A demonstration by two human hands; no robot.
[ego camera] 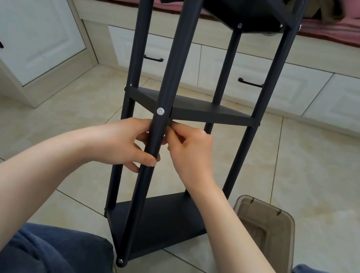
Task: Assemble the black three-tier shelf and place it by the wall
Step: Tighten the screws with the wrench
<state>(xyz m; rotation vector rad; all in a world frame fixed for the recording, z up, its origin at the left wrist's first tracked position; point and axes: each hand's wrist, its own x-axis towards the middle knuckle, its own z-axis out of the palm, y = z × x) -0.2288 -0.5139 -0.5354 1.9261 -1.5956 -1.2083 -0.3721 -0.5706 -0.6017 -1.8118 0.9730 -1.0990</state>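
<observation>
On the tiled floor, at 12 o'clock from the seated person, the black three-tier shelf stands upright. Its long axis is vertical, with three dark boards screwed between four round posts. The near post passes between the hands. The left hand wraps it from 9 o'clock, just below the middle tier. The right hand, at 3 o'clock, bunches its fingertips against the post's side; whether they pinch a small part I cannot tell. A brown plastic lid lies at 4 o'clock, with white drawers beyond.
</observation>
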